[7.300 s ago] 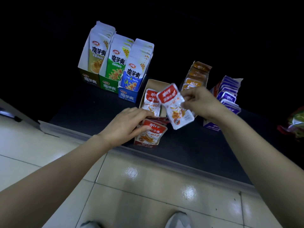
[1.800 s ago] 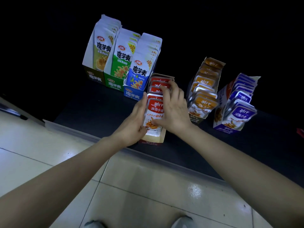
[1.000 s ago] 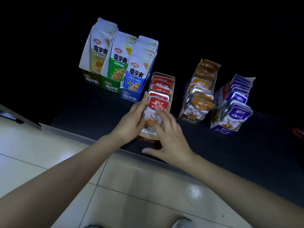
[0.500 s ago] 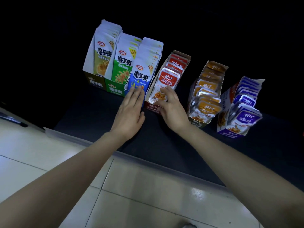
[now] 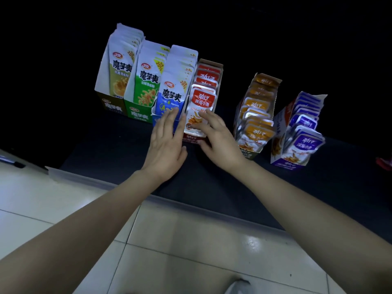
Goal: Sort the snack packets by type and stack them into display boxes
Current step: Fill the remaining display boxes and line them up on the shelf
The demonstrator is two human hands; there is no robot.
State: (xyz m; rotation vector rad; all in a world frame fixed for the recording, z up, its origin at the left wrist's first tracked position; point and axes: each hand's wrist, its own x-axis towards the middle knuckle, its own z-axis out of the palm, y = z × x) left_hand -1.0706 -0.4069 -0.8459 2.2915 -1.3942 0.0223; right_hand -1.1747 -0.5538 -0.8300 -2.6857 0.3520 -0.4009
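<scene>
Red cardboard display box [image 5: 219, 75] on a black matte surface [image 5: 118, 145], close beside a blue cardboard box [image 5: 156, 120], filled with red-and-white foil snack packets [image 5: 200, 107]. Left hand [image 5: 167, 143] flat, fingers straight, against the left front corner; right hand [image 5: 218, 139] relaxed, fingertips resting on the front packet, grasping nothing. Risk of tipping this packet out by too hard pressing, or of brushing the leaning orange foil packets [image 5: 256, 132] with the right wrist. Behind the surface, only darkness; below, glossy white floor tiles [image 5: 191, 240].
</scene>
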